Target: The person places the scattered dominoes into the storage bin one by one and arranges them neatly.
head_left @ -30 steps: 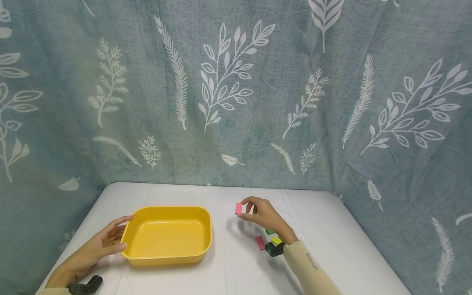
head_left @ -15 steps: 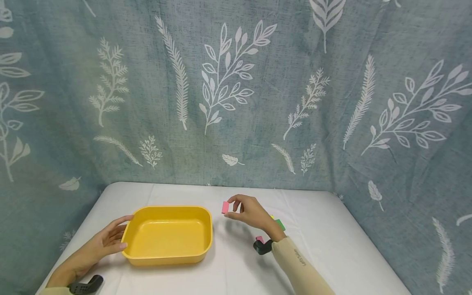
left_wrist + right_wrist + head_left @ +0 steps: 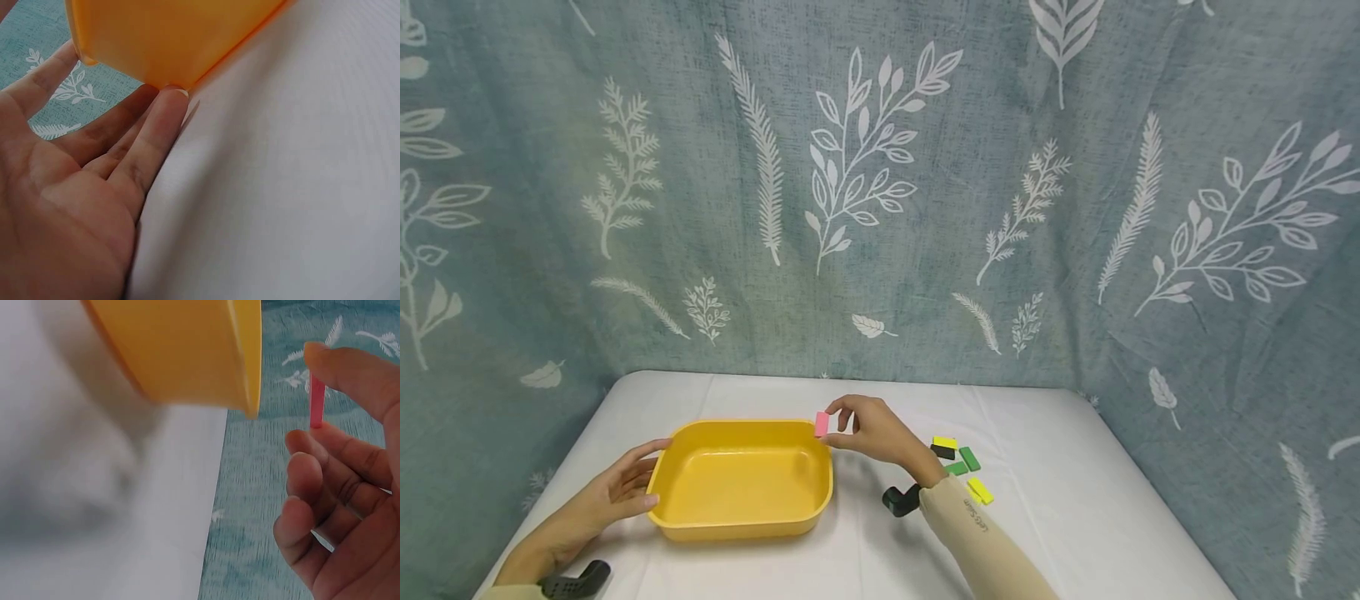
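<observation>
The right sleeve (image 3: pixel 979 529) covers one end of the near green block (image 3: pixel 957 468), and its lettering (image 3: pixel 976 515) is too small to read surely. Against the near yellow block (image 3: pixel 981 490) lies another sliver of yellow, too slight to tell whether it is separate. The tabletop's (image 3: pixel 1120 500) near edge and both near corners fall outside the head view, which also cuts off the left sleeve (image 3: pixel 511 592). In the right wrist view, the thumb (image 3: pixel 350 374) of the right hand (image 3: pixel 874 431) hides the pink block's (image 3: pixel 317 403) upper end, and the tabletop blurs. Both wrist views crop the tray (image 3: pixel 737 531); the left one crops the left hand (image 3: pixel 597 498) too.
</observation>
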Tool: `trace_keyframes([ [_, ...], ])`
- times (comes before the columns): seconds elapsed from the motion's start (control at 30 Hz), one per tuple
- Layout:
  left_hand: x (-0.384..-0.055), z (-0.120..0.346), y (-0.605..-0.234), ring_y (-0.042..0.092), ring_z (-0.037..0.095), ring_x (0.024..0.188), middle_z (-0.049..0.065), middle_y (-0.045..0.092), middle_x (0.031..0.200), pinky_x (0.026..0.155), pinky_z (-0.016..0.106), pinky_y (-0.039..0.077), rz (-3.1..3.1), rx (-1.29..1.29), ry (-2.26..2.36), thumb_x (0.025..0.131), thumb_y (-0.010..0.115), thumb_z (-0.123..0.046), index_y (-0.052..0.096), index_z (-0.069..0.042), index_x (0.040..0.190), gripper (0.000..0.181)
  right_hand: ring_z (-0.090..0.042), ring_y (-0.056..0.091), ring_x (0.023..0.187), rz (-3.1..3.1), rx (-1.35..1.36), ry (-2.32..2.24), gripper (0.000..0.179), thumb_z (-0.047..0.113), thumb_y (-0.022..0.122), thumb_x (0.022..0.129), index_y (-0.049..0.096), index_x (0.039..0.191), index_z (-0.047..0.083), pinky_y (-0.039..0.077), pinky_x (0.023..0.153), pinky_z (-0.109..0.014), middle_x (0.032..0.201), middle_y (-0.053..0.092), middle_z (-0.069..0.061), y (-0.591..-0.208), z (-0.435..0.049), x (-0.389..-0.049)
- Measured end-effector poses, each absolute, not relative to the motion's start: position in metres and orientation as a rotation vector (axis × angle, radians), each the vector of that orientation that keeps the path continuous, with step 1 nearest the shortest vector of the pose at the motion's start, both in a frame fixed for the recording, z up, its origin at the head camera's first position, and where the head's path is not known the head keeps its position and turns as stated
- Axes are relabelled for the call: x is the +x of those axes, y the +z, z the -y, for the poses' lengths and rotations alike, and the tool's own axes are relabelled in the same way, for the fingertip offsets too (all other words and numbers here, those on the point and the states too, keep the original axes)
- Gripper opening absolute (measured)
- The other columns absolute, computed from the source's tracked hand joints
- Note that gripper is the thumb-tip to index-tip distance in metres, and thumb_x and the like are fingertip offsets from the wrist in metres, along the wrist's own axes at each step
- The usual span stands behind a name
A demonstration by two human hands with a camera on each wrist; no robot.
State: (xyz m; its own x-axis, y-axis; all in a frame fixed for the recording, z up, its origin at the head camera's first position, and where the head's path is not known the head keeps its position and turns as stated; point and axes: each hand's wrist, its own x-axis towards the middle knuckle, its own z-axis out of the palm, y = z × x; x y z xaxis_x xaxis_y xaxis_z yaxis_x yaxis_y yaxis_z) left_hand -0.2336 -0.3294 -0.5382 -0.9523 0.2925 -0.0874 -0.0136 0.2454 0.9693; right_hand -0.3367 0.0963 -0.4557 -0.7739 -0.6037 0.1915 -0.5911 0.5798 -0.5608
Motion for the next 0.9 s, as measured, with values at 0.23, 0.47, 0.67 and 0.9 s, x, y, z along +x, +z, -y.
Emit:
trace_keyframes([
  [0.23,-0.234,0.329,-0.538,0.039,0.04,0.142,0.027,0.03,0.16,0.102,0.036,0.049,-2.267,0.257,1.766,0.101,0.067,-0.023,0.021,-0.02,0.163,0.077,-0.011,0.054,0.066,-2.74,-1.075,-0.955,0.043,0.043,0.081,0.088,0.071,0.119,0.015,0.046,0.055,-0.021,0.087,0.063,0.007,-0.454,-0.072,-0.335],
  [0.47,-0.233,0.329,-0.538,0.038,0.046,0.141,0.03,0.03,0.16,0.102,0.039,0.051,-2.258,0.287,1.784,0.101,0.066,-0.021,0.019,-0.017,0.164,0.078,-0.007,0.054,0.066,-2.704,-1.066,-0.934,0.043,0.042,0.082,0.088,0.07,0.119,0.014,0.046,0.056,-0.02,0.087,0.063,0.008,-0.459,-0.052,-0.334],
  [0.67,-0.232,0.33,-0.539,0.044,0.03,0.138,0.028,0.029,0.16,0.099,0.03,0.051,-2.241,0.293,1.786,0.101,0.065,-0.02,0.019,-0.019,0.164,0.078,-0.005,0.055,0.07,-2.709,-1.076,-0.866,0.046,0.044,0.082,0.088,0.07,0.119,0.014,0.047,0.061,-0.019,0.084,0.063,0.009,-0.462,-0.033,-0.333],
  [0.9,-0.231,0.33,-0.538,0.042,0.033,0.139,0.028,0.029,0.16,0.094,0.02,0.048,-2.241,0.303,1.791,0.102,0.065,-0.019,0.019,-0.019,0.164,0.077,-0.004,0.056,0.071,-2.704,-1.128,-0.786,0.048,0.046,0.082,0.087,0.07,0.121,0.013,0.048,0.063,-0.017,0.082,0.063,0.012,-0.462,-0.01,-0.331],
])
